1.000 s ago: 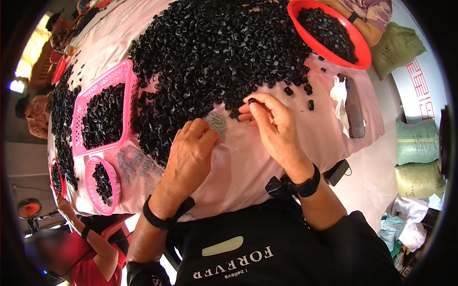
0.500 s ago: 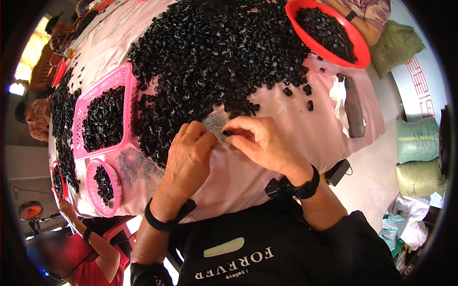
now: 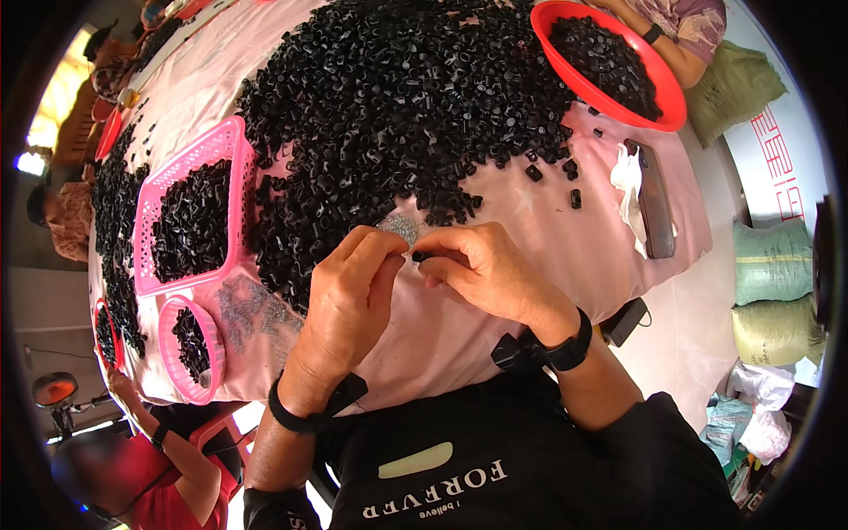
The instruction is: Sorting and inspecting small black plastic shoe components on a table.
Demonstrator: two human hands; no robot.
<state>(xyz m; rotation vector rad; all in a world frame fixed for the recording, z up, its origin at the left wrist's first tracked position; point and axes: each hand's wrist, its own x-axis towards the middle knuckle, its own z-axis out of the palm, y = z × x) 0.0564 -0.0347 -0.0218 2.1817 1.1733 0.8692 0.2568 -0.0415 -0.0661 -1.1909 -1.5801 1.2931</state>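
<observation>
My right hand (image 3: 499,274) pinches a small black plastic part (image 3: 419,256) between thumb and fingertips. Close beside it, my left hand (image 3: 347,287) has thumb and forefinger pressed together; whatever sits between them is too small to make out. Both sets of fingertips nearly meet above the pink tablecloth. Just beyond them lies a small heap of tiny silvery metal pieces (image 3: 402,228). Past that heap spreads a large pile of black plastic parts (image 3: 389,106).
On the left stand a pink rectangular basket (image 3: 238,190) and a smaller pink oval basket (image 3: 218,353), both holding black parts. More silvery pieces (image 3: 252,305) lie beside them. A red basin (image 3: 670,106), a phone (image 3: 655,203) and white tissue (image 3: 625,190) are rightward. Other people sit around the table.
Both hands have shifted slightly, with the black part a little lower and nearer to me. My left hand has turned, its thumb now extended toward the forefinger's tip.
</observation>
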